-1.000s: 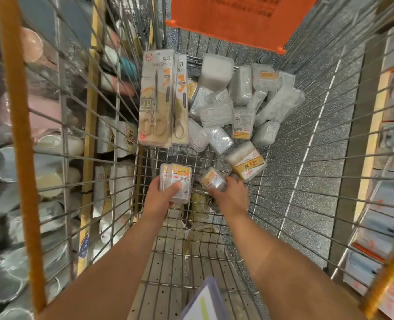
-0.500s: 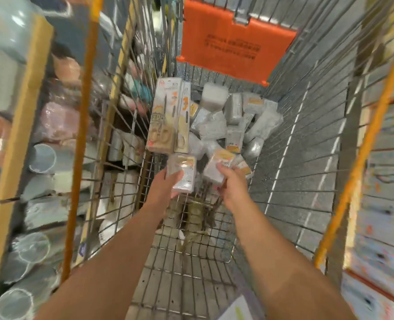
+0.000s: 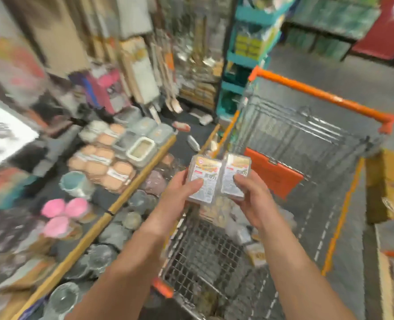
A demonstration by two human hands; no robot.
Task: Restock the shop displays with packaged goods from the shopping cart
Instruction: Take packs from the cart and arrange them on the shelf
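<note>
Two packs are being held side by side above the cart (image 3: 283, 144), beside the left shelf edge (image 3: 112, 211): left hand (image 3: 177, 195) gripping left pack (image 3: 203, 179), right hand (image 3: 253, 199) gripping right pack (image 3: 235, 174)

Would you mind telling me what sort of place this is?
Most likely a housewares shop aisle: a wire shopping cart with orange trim, shelves of bowls and containers on the left, and hanging packaged goods behind.

Orange cart handle (image 3: 318, 94), pink bowls (image 3: 63, 210), teal rack (image 3: 244, 54), yellow-labelled clear packets (image 3: 204, 179).
</note>
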